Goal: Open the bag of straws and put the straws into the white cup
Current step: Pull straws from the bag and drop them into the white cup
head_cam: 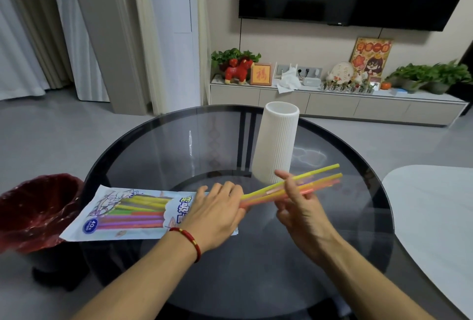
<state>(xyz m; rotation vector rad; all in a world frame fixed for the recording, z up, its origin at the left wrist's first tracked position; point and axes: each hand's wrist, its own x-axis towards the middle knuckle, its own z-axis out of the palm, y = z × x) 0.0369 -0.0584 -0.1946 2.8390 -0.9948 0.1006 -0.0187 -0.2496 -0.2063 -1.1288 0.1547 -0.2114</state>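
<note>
The printed bag of straws [133, 210] lies flat on the round glass table [179, 145], its right end under my left hand [217, 213], which presses down on it. Several coloured straws [320, 177] stick out of the bag's right end, slanting up to the right. My right hand [297, 200] holds this bundle near its middle. The tall ribbed white cup [276, 140] stands upright just behind my right hand, and I see no straws sticking out of its top. More straws show through the bag's clear window.
A bin with a dark red liner [35, 207] stands at the table's left edge. A pale table top [435, 217] lies to the right. A low cabinet [332, 104] with plants and ornaments runs along the far wall.
</note>
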